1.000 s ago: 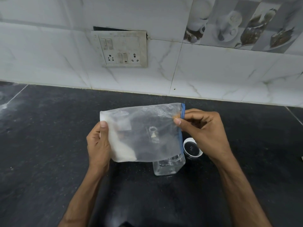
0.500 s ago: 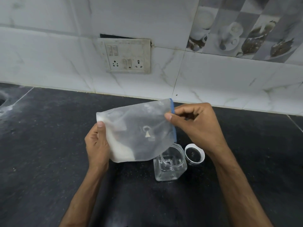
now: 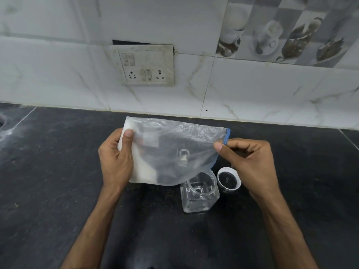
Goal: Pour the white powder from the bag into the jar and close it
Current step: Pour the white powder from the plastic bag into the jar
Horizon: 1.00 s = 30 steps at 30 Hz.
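Head view, as I recorded it. My left hand (image 3: 116, 162) gripped the bottom end of the clear plastic bag (image 3: 171, 152), thumb across the front and fingers behind it. My right hand (image 3: 250, 164) pinched the bag's blue zip edge (image 3: 226, 136) between thumb and curled fingers. The bag lay sideways in the air above the counter (image 3: 48, 181), with the white powder (image 3: 143, 171) gathered at the left-hand end. Below the bag's lower right corner stood the clear jar (image 3: 200, 195), upright and open-mouthed, its far rim overlapped by the bag. The white lid (image 3: 229, 179) lay just beside the jar on its right, inner face up. Behind these ran a white marble-patterned tile wall (image 3: 272, 90) carrying a switch-and-socket plate (image 3: 145, 65).
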Available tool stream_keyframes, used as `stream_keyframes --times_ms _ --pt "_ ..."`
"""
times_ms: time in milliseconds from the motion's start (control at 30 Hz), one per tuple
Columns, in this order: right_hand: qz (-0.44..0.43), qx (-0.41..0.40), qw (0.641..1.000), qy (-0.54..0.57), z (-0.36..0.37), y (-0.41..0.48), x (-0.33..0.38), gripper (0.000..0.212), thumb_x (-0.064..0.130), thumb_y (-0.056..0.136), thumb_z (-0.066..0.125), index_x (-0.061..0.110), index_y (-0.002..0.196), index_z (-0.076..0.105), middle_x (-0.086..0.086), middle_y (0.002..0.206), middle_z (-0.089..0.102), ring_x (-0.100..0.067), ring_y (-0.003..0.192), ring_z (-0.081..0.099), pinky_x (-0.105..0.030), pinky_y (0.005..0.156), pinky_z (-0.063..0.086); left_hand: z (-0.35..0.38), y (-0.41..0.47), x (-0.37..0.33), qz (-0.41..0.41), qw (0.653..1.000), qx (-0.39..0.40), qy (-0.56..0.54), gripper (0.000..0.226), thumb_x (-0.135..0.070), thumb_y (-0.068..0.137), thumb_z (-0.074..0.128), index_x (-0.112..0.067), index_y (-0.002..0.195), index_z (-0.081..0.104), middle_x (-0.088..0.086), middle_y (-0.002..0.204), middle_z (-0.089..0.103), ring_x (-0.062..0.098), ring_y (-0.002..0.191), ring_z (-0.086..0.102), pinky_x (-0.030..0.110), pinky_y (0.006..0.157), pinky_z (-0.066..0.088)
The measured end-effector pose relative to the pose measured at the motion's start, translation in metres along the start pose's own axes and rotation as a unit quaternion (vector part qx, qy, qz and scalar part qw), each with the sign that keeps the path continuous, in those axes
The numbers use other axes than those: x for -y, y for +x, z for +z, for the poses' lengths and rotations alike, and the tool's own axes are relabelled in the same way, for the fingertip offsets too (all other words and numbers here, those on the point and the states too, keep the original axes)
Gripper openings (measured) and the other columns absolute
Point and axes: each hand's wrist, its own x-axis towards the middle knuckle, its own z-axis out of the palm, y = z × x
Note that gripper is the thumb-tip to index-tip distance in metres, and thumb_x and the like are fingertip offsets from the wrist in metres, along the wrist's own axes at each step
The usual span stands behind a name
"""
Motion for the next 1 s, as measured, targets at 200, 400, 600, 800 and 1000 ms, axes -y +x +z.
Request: stream_keyframes --times_ms 200,400,600,800,1000 --pt "0.006 -0.026 0.999 0.021 -0.002 -0.011 -0.001 0.009 0.007 0.081 0.079 0.016 0.081 0.08 0.01 0.077 0.08 0.004 0.06 0.069 -0.006 0.053 0.047 0.004 -0.001 0.0 0.01 1.0 0.011 0.013 0.028 -0.028 0.105 0.048 -0.016 0.088 0.066 -0.025 0.075 0.065 -0.008 0.067 0.057 0.01 0.059 0.043" --pt "0.0 -0.021 1.0 0.023 -0.003 -0.02 -0.006 0.013 0.012 0.076 0.083 0.015 0.089 0.081 0.004 0.087 0.081 -0.01 0.078 0.077 -0.017 0.065 0.058 0.005 -0.001 -0.001 0.023 0.999 0.013 0.024 0.027 -0.025 0.106 0.049 -0.016 0.083 0.061 -0.029 0.072 0.063 -0.011 0.065 0.055 0.005 0.059 0.039" --pt "-0.019 0.035 0.997 0.066 -0.001 -0.021 -0.027 0.043 -0.007 0.07 0.083 0.021 0.102 0.073 -0.004 0.106 0.077 -0.019 0.096 0.076 -0.032 0.08 0.062 0.007 0.0 -0.002 0.033 0.999 0.013 0.024 0.029 -0.029 0.105 0.048 -0.015 0.085 0.064 -0.03 0.073 0.063 -0.012 0.067 0.054 0.006 0.061 0.04" --pt "-0.027 0.144 0.986 0.075 -0.003 -0.019 -0.051 0.032 0.0 0.071 0.084 0.024 0.092 0.077 0.01 0.105 0.07 -0.013 0.103 0.069 -0.024 0.085 0.056 0.01 -0.002 0.0 0.024 0.999 0.03 0.013 0.037 -0.022 0.107 0.047 -0.028 0.072 0.057 -0.023 0.066 0.058 -0.009 0.061 0.049 0.008 0.057 0.037" --pt "0.069 0.149 0.986 0.009 -0.002 -0.016 -0.072 0.016 -0.001 0.079 0.079 0.002 0.095 0.079 -0.005 0.099 0.08 -0.023 0.094 0.076 -0.044 0.088 0.061 0.009 0.0 -0.005 0.033 0.999 0.036 0.009 0.039 -0.019 0.107 0.048 -0.036 0.073 0.056 -0.027 0.066 0.059 -0.011 0.061 0.051 0.004 0.057 0.037"
